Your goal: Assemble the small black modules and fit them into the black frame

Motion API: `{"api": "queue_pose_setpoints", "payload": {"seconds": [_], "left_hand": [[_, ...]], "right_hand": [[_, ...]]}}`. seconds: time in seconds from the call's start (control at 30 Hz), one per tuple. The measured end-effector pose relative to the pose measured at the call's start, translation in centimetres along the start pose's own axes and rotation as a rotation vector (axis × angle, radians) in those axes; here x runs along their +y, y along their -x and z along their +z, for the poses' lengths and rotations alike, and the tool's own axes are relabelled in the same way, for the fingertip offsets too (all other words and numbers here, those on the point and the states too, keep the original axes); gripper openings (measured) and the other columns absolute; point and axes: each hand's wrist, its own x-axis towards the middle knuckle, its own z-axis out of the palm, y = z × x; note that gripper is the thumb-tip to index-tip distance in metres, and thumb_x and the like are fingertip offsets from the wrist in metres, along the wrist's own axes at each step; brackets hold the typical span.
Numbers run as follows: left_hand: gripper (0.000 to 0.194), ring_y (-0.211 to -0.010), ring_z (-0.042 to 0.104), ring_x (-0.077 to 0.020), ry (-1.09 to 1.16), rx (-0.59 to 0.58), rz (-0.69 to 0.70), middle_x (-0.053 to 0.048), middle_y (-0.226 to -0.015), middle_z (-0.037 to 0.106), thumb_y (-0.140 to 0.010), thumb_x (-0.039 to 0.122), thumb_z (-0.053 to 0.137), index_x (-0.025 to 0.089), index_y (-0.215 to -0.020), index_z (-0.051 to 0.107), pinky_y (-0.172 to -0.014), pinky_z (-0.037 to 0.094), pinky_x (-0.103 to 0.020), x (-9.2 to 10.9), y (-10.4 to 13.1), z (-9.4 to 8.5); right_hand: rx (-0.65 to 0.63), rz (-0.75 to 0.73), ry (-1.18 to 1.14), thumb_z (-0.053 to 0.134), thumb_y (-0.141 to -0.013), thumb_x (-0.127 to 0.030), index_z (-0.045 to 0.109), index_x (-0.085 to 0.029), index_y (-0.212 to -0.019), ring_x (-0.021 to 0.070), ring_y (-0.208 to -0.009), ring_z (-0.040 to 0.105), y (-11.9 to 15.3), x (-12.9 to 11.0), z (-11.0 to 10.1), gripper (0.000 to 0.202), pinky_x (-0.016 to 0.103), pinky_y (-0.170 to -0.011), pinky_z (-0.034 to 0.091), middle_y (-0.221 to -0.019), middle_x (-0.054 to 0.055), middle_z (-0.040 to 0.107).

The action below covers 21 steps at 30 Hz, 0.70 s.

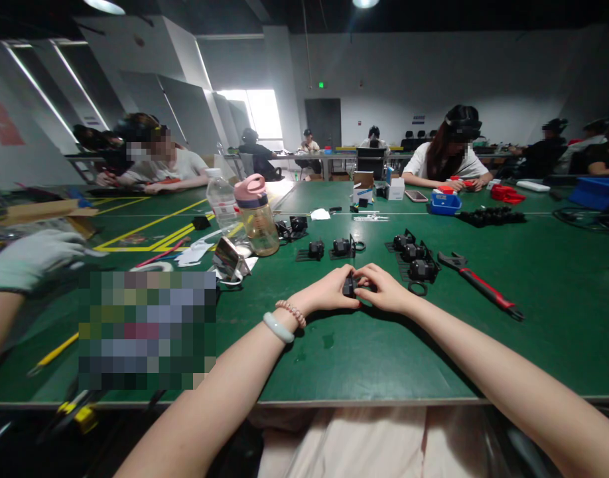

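Over the green table my left hand (334,290) grips a small black plastic part (349,286), thumb below and fingers above. My right hand (384,290) meets it from the other side, its fingers bent and pinching at the same part; the fingers partly hide its shape. Just beyond lie two similar black parts, one on the left (315,249) and one nearer the middle (341,247), with a black ring (359,245) beside the latter. To the right sits a cluster of black parts (414,253), and another ring (418,289) in front of it.
A red-handled adjustable wrench (486,289) lies at right. A pink-lidded bottle (259,222), a clear bottle (221,199) and a propped phone-like object (229,259) stand at left. A co-worker's gloved hand (36,259) is at far left. A blue bin (444,203) stands farther back.
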Motion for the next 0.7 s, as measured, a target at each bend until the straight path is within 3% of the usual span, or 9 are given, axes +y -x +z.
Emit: {"api": "queue_pose_setpoints", "payload": {"seconds": [0.7], "left_hand": [[0.045,-0.072,0.049,-0.0144,0.011,0.006,-0.025,-0.002,-0.084,0.052,-0.056,0.031,0.061,0.016,-0.094,0.044,-0.062,0.036,-0.024,0.32,0.04,-0.11]], "right_hand": [[-0.001,0.014,0.004,0.054,-0.071,-0.022,0.051,-0.019,-0.100,0.0128,-0.082,0.050,-0.03,-0.20,-0.08,0.030,0.031,-0.078,0.043,-0.093,0.004,0.046]]}}
